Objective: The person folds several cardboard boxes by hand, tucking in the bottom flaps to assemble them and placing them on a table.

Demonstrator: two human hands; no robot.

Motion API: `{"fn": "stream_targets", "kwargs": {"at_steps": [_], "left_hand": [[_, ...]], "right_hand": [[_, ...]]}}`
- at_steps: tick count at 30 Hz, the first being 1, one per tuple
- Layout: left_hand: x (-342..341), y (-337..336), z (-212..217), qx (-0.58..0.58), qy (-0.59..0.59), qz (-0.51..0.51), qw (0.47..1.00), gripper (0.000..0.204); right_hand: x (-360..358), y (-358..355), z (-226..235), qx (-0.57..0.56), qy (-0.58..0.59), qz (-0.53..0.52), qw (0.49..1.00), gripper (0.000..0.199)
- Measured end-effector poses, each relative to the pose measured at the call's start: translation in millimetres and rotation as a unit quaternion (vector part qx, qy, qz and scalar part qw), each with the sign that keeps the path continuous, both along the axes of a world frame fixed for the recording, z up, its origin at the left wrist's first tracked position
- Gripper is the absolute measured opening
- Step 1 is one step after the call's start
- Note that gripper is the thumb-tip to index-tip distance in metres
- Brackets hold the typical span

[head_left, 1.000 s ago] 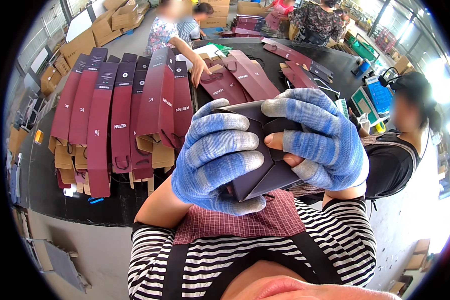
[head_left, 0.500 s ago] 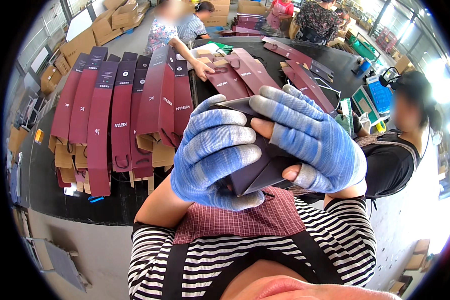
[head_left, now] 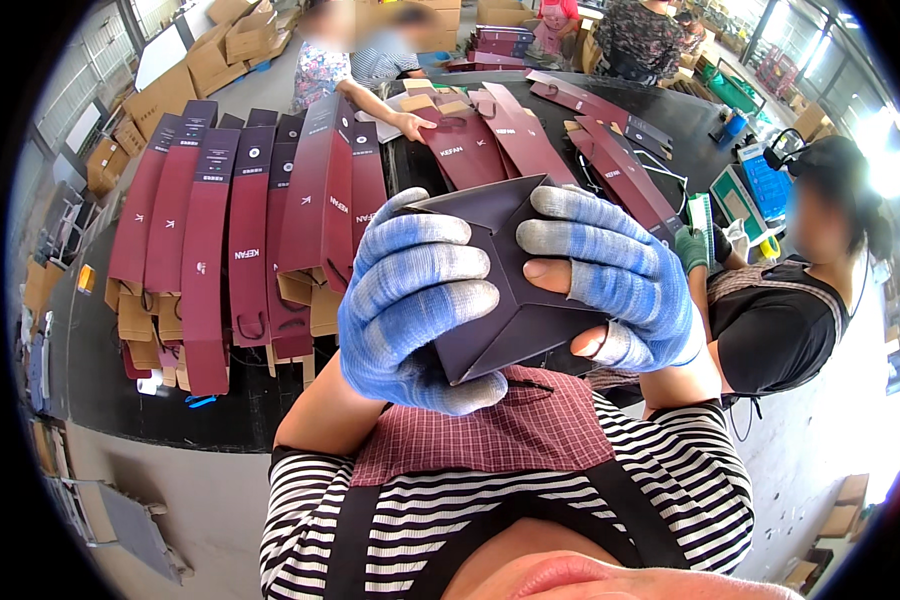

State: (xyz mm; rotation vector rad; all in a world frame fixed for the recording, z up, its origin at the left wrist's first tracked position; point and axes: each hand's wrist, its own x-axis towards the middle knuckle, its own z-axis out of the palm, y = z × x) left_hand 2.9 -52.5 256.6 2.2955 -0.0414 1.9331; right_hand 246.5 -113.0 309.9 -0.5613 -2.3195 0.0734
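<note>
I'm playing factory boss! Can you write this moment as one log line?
left hand: holds dark carton, left side; right hand: holds same carton, right side; facing camera: carton's folded end; black table: row of maroon cartons

White lettering (head_left: 247, 254) — on maroon cartons (head_left: 206, 275)

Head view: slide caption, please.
Gloved left hand and right hand hold a dark box before burgundy boxes on a black table.

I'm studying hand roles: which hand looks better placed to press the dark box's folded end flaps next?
Probably the right hand: its bare fingertips lie over the dark box's folded end, while the left hand wraps the opposite side, seemingly steadying it.
</note>
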Motion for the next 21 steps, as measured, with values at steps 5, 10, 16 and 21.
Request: {"fn": "stream_targets", "kwargs": {"at_steps": [5, 10, 16, 21], "left_hand": [[-2, 0, 0, 0.002, 0.049, 0.025, 0.998, 0.071], [17, 6, -48, -0.078, 0.043, 0.035, 0.995, 0.12], [-3, 7, -139, -0.246, 0.209, 0.042, 0.946, 0.135], [-24, 12, -112, -0.233, 0.27, 0.157, 0.921, 0.125]], "right_hand": [[-11, 6, -28, -0.085, 0.161, 0.033, 0.983, 0.064], [-20, 16, -114, -0.315, 0.417, 0.08, 0.849, 0.102], [19, 27, -150, -0.306, 0.604, 0.108, 0.728, 0.069], [44, 49, -114, -0.281, 0.657, 0.149, 0.684, 0.063]]}}
